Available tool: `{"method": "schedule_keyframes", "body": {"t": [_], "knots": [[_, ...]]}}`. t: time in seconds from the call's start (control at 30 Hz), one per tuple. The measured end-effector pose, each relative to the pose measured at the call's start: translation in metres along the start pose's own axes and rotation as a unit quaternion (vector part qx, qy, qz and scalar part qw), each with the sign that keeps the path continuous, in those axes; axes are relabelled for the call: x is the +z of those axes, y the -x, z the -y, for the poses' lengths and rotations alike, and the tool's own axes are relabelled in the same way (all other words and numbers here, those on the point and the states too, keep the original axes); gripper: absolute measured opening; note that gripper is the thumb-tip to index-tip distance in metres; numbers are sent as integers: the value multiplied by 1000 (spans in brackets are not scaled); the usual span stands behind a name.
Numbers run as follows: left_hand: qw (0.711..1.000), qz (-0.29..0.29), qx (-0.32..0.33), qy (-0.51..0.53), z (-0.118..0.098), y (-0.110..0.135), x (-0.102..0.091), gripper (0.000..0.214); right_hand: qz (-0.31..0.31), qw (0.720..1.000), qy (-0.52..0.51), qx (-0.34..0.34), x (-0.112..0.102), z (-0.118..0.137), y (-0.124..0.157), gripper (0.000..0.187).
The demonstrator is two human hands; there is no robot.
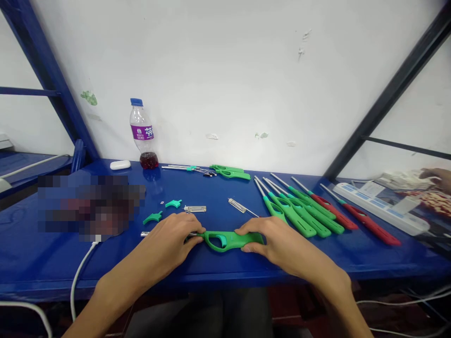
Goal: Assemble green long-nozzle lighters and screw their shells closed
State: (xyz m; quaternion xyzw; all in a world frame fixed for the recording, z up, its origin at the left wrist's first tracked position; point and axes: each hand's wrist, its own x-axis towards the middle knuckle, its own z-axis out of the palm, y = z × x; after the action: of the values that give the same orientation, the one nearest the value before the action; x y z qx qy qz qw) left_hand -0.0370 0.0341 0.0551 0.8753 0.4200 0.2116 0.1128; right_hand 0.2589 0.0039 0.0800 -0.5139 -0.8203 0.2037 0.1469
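Close to the table's front edge, a green long-nosed gas lighter (234, 240) lies level between my two hands. My left hand (179, 233) pinches its metal nozzle end, and the nozzle tip sticks out to the left of the fingers. Round the handle's right end, my right hand (269, 237) is closed with thumb and fingers. A teal trigger (222, 241) shows inside the handle's loop. Beyond my left hand lie loose teal triggers (173, 203) and a metal-framed part (195, 209). A second such part with a thin rod (237, 205) lies farther right.
Several green and red lighters (296, 216) lie fanned out at the right, beside a white power strip (380, 206). At the back are metal rods (186, 167), green handle shells (232, 172), a bottle (143, 136) and a white case (120, 165). Another person's hand (439, 178) shows far right.
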Motion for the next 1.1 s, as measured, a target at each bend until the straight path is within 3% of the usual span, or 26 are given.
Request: {"method": "schedule_keyframes", "body": {"t": [0.37,0.77,1.1], "knots": [[1000,-8,7,-26,-4,-5,7,20,-24,1000,-9,-14,5,-1,2,24],[992,29,-1,-121,-19,-5,5,31,-39,999,-9,-26,7,0,-1,22],[976,10,47,-213,-18,2,11,41,-22,1000,18,5,2,21,-4,14]]}}
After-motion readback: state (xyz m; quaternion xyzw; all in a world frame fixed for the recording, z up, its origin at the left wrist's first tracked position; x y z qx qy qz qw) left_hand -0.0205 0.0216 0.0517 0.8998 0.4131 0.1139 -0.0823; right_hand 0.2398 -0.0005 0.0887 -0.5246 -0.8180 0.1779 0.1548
